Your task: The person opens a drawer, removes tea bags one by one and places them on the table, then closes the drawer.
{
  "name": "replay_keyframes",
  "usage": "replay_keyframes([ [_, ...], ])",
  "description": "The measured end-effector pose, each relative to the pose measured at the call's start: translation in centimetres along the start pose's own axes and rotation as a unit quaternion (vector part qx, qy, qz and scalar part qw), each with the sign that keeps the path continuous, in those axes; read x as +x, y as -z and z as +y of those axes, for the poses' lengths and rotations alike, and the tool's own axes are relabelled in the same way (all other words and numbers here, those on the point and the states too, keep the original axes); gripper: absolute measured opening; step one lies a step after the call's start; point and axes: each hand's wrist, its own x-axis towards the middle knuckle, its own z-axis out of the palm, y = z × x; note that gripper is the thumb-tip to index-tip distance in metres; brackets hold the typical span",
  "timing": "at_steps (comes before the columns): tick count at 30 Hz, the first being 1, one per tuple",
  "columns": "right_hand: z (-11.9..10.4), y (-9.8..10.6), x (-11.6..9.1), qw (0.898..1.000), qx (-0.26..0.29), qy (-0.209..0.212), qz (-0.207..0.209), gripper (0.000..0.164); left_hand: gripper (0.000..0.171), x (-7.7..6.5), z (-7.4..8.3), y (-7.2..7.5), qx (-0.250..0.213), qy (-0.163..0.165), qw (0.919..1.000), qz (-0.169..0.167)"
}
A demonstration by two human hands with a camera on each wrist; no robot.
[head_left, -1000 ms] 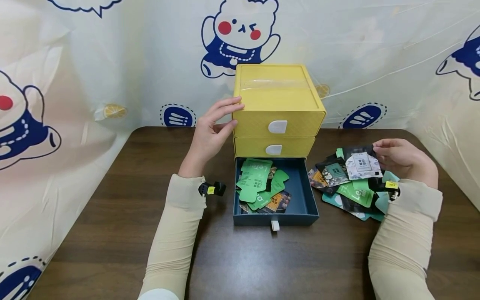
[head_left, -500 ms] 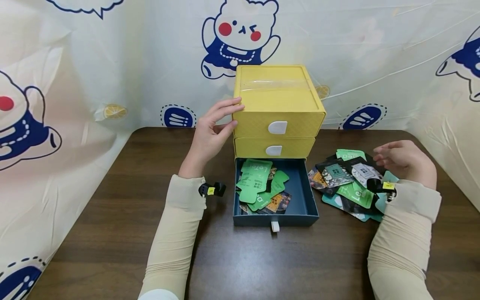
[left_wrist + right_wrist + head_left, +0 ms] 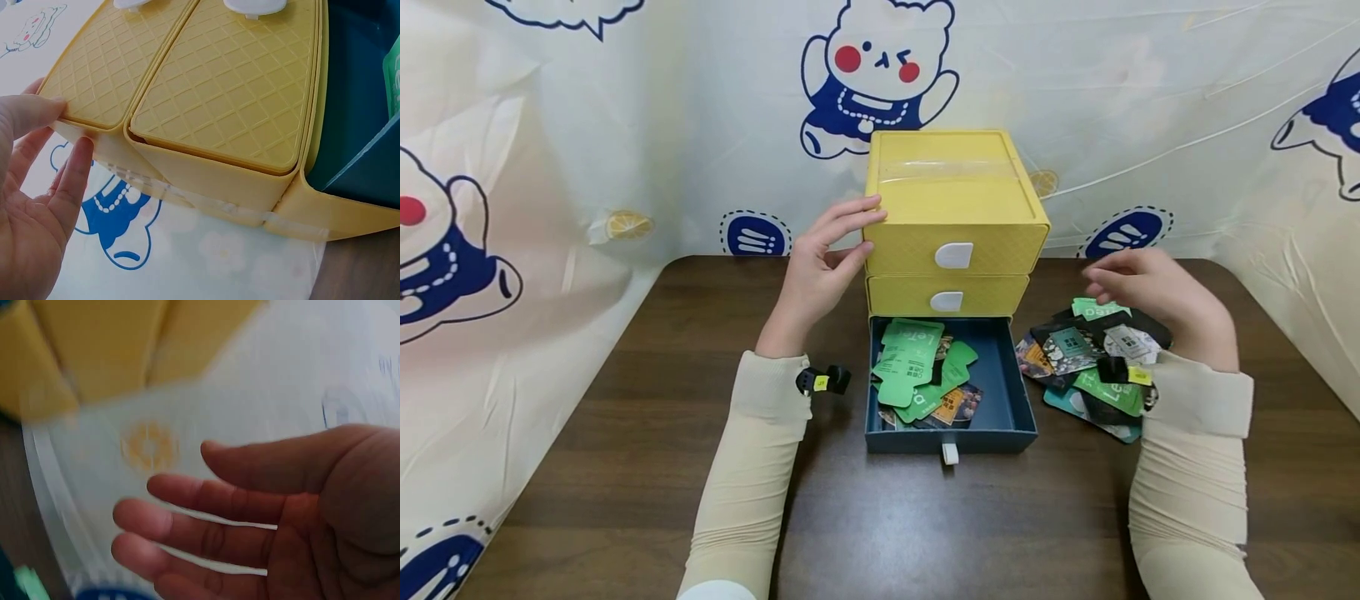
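My left hand [image 3: 815, 271] rests against the upper left side of a yellow drawer box [image 3: 958, 179]. In the left wrist view, its thumb [image 3: 37, 114] touches the corner while the other fingers reach around the side. Below the two closed yellow drawers, a dark blue bottom drawer [image 3: 996, 367] is pulled out; green and dark printed packets [image 3: 917, 354] lie in its left part. My right hand [image 3: 1165, 296] hovers over the far side of a loose pile of packets [image 3: 1071, 350] on the right. Nothing is held in it; the right wrist view shows its fingers [image 3: 206, 534] apart and slightly bent.
The brown wooden table [image 3: 977, 533] carries the box and the pile. Behind stands a pale sheet [image 3: 715, 108] printed with cartoon bears. A white pull tab [image 3: 951, 454] sticks out from the front of the bottom drawer.
My right hand has let go of a black and white packet, which now lies on the pile, and has moved left toward the box. My left hand has stayed in place.
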Motion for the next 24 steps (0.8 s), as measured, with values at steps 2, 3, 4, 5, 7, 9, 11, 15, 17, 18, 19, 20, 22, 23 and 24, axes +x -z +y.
replay_keyframes([
  [2, -1.9, -1.0, 0.3, 0.998, -0.028, 0.052, 0.0, 0.042, 0.032, 0.0, 0.0, 0.1, -0.001, 0.0, 1.0, 0.0],
  [3, -2.8, -1.6, 0.4, 0.997, -0.03, 0.07, -0.005, 0.039, 0.032, 0.0, 0.0, 0.1, -0.002, 0.0, 1.0, -0.001],
  [4, -3.7, -2.1, 0.5, 0.996, -0.032, 0.082, -0.01, 0.036, 0.032, -0.1, 0.0, 0.1, -0.002, 0.001, 1.0, -0.002],
  [5, -4.4, -2.6, 0.4, 0.995, -0.036, 0.091, -0.013, 0.035, 0.032, -0.1, 0.0, 0.1, -0.001, 0.0, 1.0, -0.002],
  [7, -5.6, -3.4, 0.4, 0.994, -0.05, 0.098, -0.014, 0.033, 0.033, -0.1, 0.0, 0.1, 0.001, 0.001, 1.0, -0.003],
  [9, -6.6, -3.9, 0.1, 0.993, -0.066, 0.093, -0.006, 0.03, 0.033, 0.0, -0.1, 0.2, 0.004, 0.001, 1.0, -0.003],
  [11, -7.1, -4.1, -0.3, 0.993, -0.079, 0.092, 0.0, 0.029, 0.033, 0.0, -0.1, 0.2, 0.006, 0.002, 1.0, -0.003],
  [15, -8.3, -4.6, -0.9, 0.988, -0.067, 0.136, -0.018, 0.025, 0.033, 0.1, 0.0, 0.4, 0.009, -0.001, 1.0, -0.001],
  [17, -8.9, -5.2, -0.6, 0.981, -0.064, 0.179, -0.042, 0.023, 0.033, 0.1, 0.0, 0.5, 0.009, -0.005, 0.9999, 0.0],
  [18, -9.2, -5.7, -0.4, 0.975, -0.068, 0.205, -0.054, 0.021, 0.033, 0.1, 0.0, 0.6, 0.008, -0.006, 0.9999, 0.001],
  [19, -9.5, -6.2, -0.1, 0.968, -0.073, 0.228, -0.07, 0.021, 0.033, 0.1, 0.0, 0.6, 0.008, -0.006, 1.0, 0.001],
  [20, -9.7, -6.9, 0.3, 0.96, -0.081, 0.252, -0.087, 0.02, 0.033, 0.1, 0.0, 0.6, 0.007, -0.006, 1.0, 0.0],
  [22, -10.2, -8.3, 1.1, 0.944, -0.092, 0.291, -0.125, 0.021, 0.033, 0.0, 0.0, 0.5, 0.005, -0.006, 1.0, -0.003],
  [23, -10.5, -8.9, 1.5, 0.937, -0.095, 0.306, -0.143, 0.021, 0.032, 0.0, 0.0, 0.4, 0.004, -0.006, 1.0, -0.005],
  [24, -10.8, -9.6, 1.9, 0.93, -0.099, 0.317, -0.16, 0.022, 0.032, -0.1, 0.0, 0.4, 0.004, -0.006, 1.0, -0.007],
])
